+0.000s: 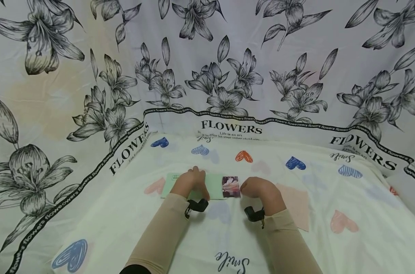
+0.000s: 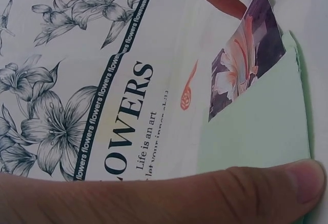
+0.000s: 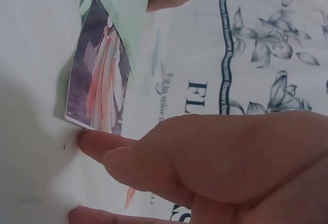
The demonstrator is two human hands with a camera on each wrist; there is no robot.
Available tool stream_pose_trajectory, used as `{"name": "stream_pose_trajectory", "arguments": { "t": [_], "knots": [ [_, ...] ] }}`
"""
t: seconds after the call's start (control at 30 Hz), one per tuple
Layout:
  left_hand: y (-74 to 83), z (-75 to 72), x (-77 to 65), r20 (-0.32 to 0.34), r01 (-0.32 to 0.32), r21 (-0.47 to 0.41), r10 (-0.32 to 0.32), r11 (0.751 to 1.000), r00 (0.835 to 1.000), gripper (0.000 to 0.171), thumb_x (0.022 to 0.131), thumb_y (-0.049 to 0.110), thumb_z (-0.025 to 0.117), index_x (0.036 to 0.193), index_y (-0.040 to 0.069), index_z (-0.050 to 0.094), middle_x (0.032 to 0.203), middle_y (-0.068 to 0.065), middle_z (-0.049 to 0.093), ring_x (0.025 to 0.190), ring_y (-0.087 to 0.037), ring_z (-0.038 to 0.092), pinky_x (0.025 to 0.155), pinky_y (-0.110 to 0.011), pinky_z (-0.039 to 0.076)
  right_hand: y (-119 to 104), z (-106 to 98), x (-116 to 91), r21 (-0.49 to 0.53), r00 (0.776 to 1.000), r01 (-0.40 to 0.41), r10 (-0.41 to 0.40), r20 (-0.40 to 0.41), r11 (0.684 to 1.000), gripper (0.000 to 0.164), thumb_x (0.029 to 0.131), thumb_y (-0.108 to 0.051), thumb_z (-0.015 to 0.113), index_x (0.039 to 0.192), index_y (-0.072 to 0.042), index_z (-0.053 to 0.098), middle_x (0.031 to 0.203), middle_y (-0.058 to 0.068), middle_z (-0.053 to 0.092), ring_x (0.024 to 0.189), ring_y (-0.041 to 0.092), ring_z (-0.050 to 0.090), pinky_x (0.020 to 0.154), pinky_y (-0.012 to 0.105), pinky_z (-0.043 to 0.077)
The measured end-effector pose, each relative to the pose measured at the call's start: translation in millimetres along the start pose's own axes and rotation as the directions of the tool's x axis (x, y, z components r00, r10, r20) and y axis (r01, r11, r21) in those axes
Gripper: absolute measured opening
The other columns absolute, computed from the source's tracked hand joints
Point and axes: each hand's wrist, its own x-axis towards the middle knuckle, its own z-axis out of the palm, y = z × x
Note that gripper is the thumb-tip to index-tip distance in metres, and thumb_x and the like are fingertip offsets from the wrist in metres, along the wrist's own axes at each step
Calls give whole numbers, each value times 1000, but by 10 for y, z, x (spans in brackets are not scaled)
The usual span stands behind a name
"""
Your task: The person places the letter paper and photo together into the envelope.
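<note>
A pale green envelope (image 1: pixel 214 186) lies flat on the bed cover, small print near its left end. Out of its right end sticks a photo card (image 1: pixel 231 187) with a pink and white flower on a dark ground. My left hand (image 1: pixel 193 182) grips the envelope across its width, thumb on the near edge and fingers at the far edge. The envelope's opening looks a little ragged in the left wrist view. At the card's outer edge is my right hand (image 1: pixel 260 190); one fingertip (image 3: pixel 95 143) touches that edge, with the thumb beside it.
A pink paper sheet (image 1: pixel 294 207) lies partly behind the right wrist. The white bed cover (image 1: pixel 125 232) carries printed hearts and the word "Smile". Flower-printed curtains (image 1: pixel 207 57) hang along the back and left side.
</note>
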Motion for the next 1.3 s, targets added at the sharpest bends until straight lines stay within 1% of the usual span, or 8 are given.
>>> {"name": "stream_pose_trajectory", "arguments": {
  "t": [0.13,0.27,0.5,0.7,0.87,0.97,1.23,1.3],
  "knots": [
    [9,-6,-12,-1,6,2,-6,1000,1000,93,67,45,95,142,7,55,127,-18,48,104,-29,47,89,-48,50,-15,11,-8,19,999,-32,32,7,999,35,99,-13,55,129,-9,72,138,16,61,118,32,58,105,55,43],
    [11,9,-14,12,8,11,-8,1000,1000,93,68,45,94,143,7,54,127,-18,48,104,-29,47,89,-47,49,-16,26,-2,20,999,-45,45,15,999,36,98,-11,55,129,-11,72,139,16,60,115,31,56,104,55,43],
    [14,7,3,-11,-5,12,6,1000,1000,95,67,46,94,145,8,53,129,-18,47,105,-30,47,90,-47,49,7,4,22,5,1000,-28,28,8,1000,37,98,-11,54,131,-8,71,139,16,61,114,29,56,105,54,43],
    [0,14,3,5,-7,13,7,1000,1000,98,66,46,95,145,7,53,129,-19,47,105,-30,47,90,-48,49,-1,28,27,0,1000,-22,22,-1,1000,35,100,-13,53,129,-6,71,135,14,63,111,28,58,105,53,44],
    [8,-6,-19,-2,-24,12,24,1000,1000,99,67,45,95,147,8,52,131,-19,47,107,-30,47,90,-49,49,-37,55,38,-13,1000,-8,8,7,1000,36,100,-11,50,127,-12,74,140,15,60,122,31,55,108,54,41],
    [9,-4,-35,2,-33,20,33,999,999,99,67,46,95,147,7,52,131,-19,47,107,-30,47,90,-48,49,-35,61,39,-18,1000,2,-2,15,1000,36,100,-11,50,127,-12,74,141,14,59,126,32,54,108,54,41],
    [14,-35,-43,-7,-36,27,36,999,999,97,68,47,94,146,7,53,129,-19,47,107,-30,47,91,-49,48,-3,34,69,-9,1000,8,-8,-17,1000,33,102,-15,52,126,-9,74,134,12,64,115,27,59,105,51,45],
    [13,-39,-49,-6,-34,22,34,999,999,97,67,46,95,146,7,53,130,-19,47,107,-30,47,91,-49,48,-12,39,75,-15,1000,9,-10,-14,1000,33,101,-13,52,125,-8,74,135,13,64,117,28,58,105,51,44]
  ]
}}
